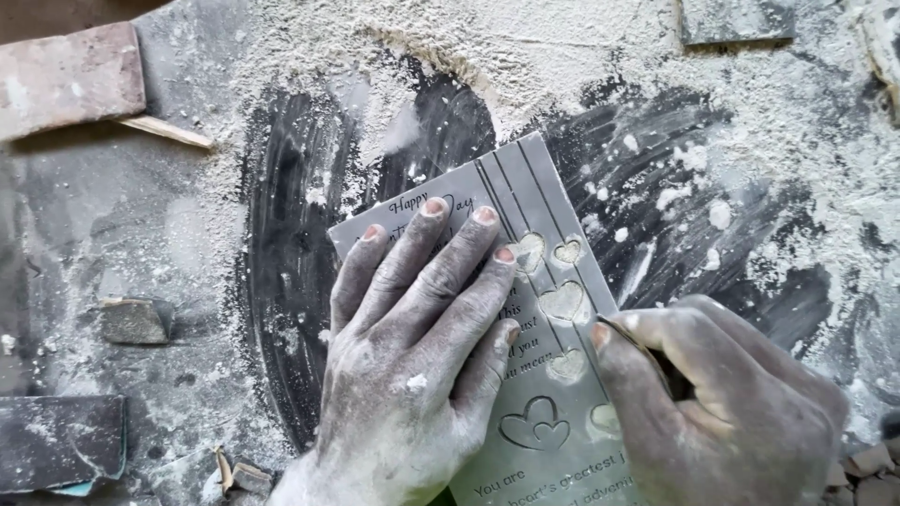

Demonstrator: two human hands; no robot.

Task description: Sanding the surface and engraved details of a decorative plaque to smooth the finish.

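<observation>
Evidently stiff, brittle slab: your left hand [412, 347] lay open, pinning engraved stone plaque [548, 234] flat on dusty workbench [187, 225]; right hand [722, 394] clenched dark carving tool [656, 361]. Best held by edges.

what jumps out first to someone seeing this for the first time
In the middle lies a grey rectangular stone plaque carved with hearts and lettering. The dust-caked left hand presses flat on it, while the right hand grips a small dark tool at the plaque's right edge. Pale powder covers the dark work surface, swept into arcs around the plaque.
</observation>
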